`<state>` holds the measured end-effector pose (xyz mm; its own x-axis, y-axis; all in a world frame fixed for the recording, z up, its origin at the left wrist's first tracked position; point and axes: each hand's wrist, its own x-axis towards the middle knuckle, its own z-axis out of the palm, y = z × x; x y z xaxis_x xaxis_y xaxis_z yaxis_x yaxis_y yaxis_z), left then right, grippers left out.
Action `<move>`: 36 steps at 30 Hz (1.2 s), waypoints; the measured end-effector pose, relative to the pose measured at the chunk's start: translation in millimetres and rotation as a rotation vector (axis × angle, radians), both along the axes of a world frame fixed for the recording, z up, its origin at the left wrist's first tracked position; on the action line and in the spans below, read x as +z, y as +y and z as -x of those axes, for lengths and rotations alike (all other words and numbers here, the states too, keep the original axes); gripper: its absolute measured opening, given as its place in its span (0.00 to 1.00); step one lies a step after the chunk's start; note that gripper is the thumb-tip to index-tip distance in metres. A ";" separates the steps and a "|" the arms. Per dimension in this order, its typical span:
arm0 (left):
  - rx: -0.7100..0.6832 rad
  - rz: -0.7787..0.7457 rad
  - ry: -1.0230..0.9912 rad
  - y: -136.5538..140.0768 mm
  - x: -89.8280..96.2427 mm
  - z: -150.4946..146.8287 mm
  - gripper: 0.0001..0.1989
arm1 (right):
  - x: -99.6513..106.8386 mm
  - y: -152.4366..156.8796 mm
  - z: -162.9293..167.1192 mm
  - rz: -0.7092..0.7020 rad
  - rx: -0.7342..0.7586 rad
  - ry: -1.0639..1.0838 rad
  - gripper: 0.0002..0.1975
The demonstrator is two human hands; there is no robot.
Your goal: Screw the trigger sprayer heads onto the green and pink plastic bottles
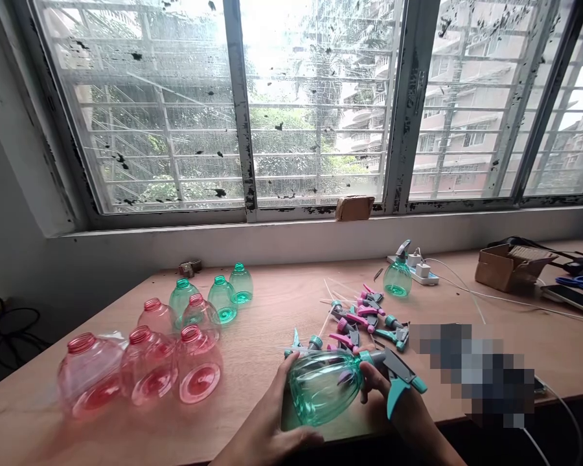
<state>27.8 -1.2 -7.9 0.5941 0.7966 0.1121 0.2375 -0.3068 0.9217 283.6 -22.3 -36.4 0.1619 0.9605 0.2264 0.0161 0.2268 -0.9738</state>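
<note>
- The left hand cups the rounded base of a clear green bottle, fingers over its far side and thumb along the near side.
- The right hand has its fingers curled in at the bottle's neck, pinching the collar of a grey-and-teal trigger spray head; its thumb is hard to make out.
- This bottle is at the table's near edge, tilted on its side, neck to the right; the spray head sits at its mouth, but how tightly it is screwed cannot be told.
- Just beyond the hands lies a pile of loose trigger spray heads, some pink and grey, others teal and grey.
- On the left, five open pink bottles stand close together, with three open green bottles at their far side.
- Far right of the pile, a green spray bottle with its head on stands upright beside a white power strip.
- Farther right is an open cardboard box.
</note>
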 end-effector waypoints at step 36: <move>-0.036 0.039 -0.213 8.8 -14.8 -1.1 0.48 | -3.0 -0.9 1.2 -0.003 -0.051 0.118 0.19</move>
